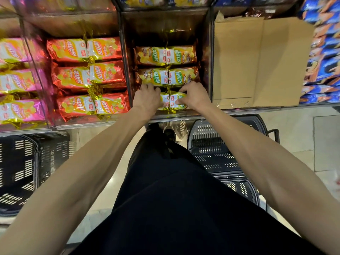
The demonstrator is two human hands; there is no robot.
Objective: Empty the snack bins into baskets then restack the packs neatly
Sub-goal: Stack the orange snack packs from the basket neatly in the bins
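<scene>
The middle clear bin (pixel 207 52) holds brown-and-yellow snack packs (pixel 166 55) in paired rows. At its front edge lies a pair of the same packs (pixel 172 101). My left hand (pixel 146 99) grips the left pack of that front pair, fingers curled over its far edge. My right hand (pixel 195 96) grips the right pack, thumb on its label. Both packs rest low in the bin, against the front wall.
A bin of red packs (pixel 86 78) sits to the left, pink packs (pixel 16 81) further left. A cardboard sheet (pixel 257 61) lines the bin on the right, blue packs (pixel 323 61) beyond. Black baskets stand on the floor at left (pixel 27 168) and right (pixel 217 153).
</scene>
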